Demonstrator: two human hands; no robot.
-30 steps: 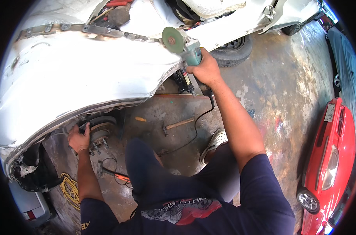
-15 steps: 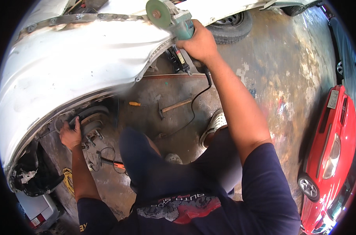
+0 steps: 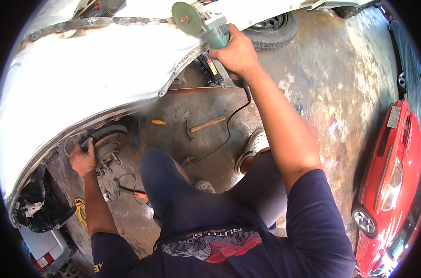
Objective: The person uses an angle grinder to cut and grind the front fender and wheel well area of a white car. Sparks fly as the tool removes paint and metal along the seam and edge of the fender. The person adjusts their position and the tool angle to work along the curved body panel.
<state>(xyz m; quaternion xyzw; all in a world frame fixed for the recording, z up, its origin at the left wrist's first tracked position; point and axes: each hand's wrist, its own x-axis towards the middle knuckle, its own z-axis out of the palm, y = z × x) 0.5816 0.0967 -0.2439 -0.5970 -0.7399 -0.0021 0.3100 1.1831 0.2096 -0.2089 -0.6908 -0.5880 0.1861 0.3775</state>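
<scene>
My right hand is wrapped round the teal body of an angle grinder, with its greenish disc at the upper left. The grinder is held up beside the edge of a white car fender, and its black cord hangs down to the floor. Down at the left, my left hand is closed at the brake assembly inside the wheel arch. Its thumb points up against a dark grey part there; exactly what the fingers grip cannot be made out.
On the floor lie a hammer, a yellow-handled screwdriver and an orange-and-black tool. A coiled yellow cord is at the lower left. A loose wheel rests at the top; a red car stands at the right.
Hardly anything differs: the grinder and both hands stay in nearly the same places. My left knee has shifted slightly, and the white fender looks brighter.
</scene>
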